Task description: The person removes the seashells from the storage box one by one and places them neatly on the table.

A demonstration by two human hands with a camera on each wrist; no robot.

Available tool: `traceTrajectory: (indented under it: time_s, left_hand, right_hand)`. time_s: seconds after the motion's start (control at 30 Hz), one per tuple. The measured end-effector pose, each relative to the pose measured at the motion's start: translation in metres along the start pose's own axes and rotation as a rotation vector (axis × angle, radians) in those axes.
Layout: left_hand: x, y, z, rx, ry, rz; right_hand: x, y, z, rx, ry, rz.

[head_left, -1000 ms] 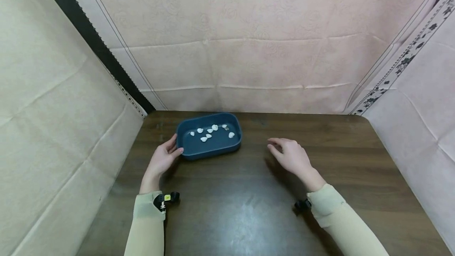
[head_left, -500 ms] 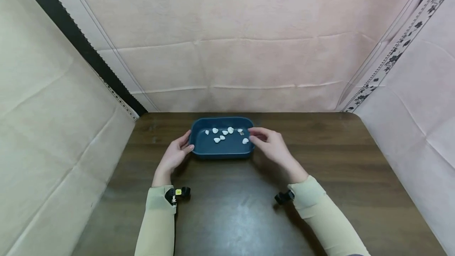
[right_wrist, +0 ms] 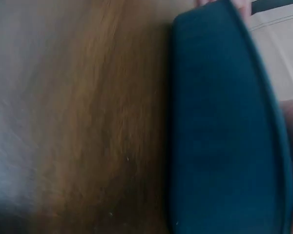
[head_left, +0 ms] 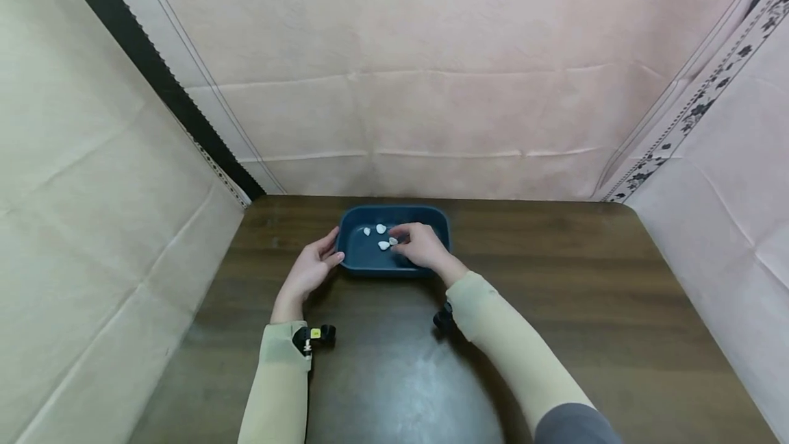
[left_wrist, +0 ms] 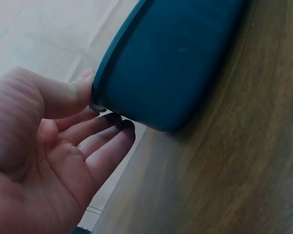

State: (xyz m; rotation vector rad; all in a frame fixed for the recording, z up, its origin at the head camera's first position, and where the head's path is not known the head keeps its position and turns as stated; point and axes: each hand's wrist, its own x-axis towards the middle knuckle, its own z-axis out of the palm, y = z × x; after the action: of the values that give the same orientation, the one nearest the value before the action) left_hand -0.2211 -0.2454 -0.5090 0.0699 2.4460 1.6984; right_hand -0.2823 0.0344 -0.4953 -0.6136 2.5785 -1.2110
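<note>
A dark blue rectangular tray (head_left: 382,270) sits on the wooden table near its back edge. Small white pebble-like pieces (head_left: 383,246) lie inside it. My left hand (head_left: 309,268) holds the tray's left end; in the left wrist view the thumb and index finger pinch its rim, and the other fingers (left_wrist: 110,151) stretch out below. My right hand (head_left: 424,247) reaches over the tray's right half, thumb and fingers bent close beside the white pieces. It covers the right part of the inside, and whether a piece is between its fingertips cannot be seen. The right wrist view shows mostly the tray's outer wall (right_wrist: 219,126).
The brown wooden table (head_left: 555,307) spreads in front and to the right of the tray. Pale cloth curtains (head_left: 431,136) hang behind the table and on both sides. Each wrist carries a small black camera (head_left: 323,336).
The left hand and the tray have shifted to the right on the table. My right hand has come from the table's right, past the tray's right rim, and in over the white pieces.
</note>
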Motion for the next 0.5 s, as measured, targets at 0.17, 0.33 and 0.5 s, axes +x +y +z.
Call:
traceTrajectory:
  time_s: [0.17,0.33,0.5]
  left_hand:
    - [-0.003,0.000,0.002,-0.017,0.015,-0.006]
    - [-0.003,0.001,0.005,-0.027,0.005,0.003]
    - [-0.002,0.000,0.004,-0.028,0.011,0.002]
  right_hand:
    - [0.012,0.003,0.006,-0.074,-0.028,-0.032]
    - [0.019,0.008,0.009,-0.185,-0.072,-0.079]
    - [0.024,0.011,0.013,-0.280,-0.088,-0.101]
